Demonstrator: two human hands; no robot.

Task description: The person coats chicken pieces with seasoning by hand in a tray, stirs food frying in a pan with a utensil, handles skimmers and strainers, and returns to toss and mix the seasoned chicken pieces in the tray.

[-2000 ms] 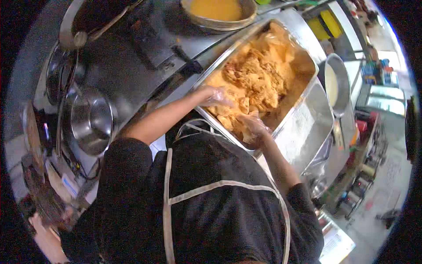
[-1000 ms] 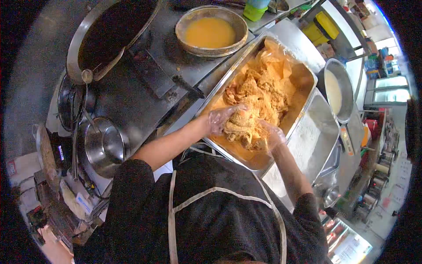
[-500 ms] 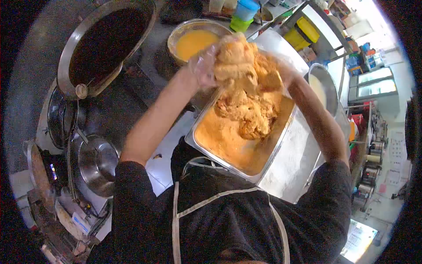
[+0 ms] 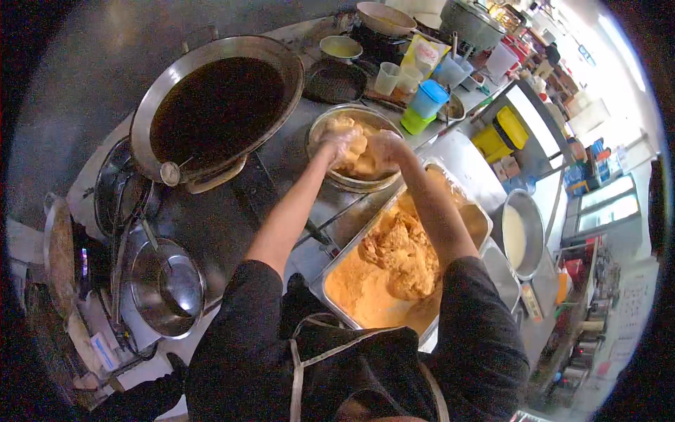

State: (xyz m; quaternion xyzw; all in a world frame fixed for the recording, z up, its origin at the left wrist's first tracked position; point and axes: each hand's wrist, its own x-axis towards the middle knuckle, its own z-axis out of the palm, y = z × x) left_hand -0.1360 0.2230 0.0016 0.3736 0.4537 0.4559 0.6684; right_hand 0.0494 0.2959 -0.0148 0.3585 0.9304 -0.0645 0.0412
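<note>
The coated chicken [image 4: 359, 159] lies in the round bowl [image 4: 357, 185], between the left hand [image 4: 339, 143] and the right hand [image 4: 384, 150]. The hands are apart, fingers pointing in — blur hides whether they grip. Both arms stretch forward — the right passes over the tray [image 4: 336, 305].

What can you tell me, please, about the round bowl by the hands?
The round bowl looks metallic, with a dull rim. It stands upright on the counter, right of the wide pan. The left hand and right hand are at its opening; orange-tinted pieces partly hide its inside. Whether hands touch its wall is unclear.
</note>
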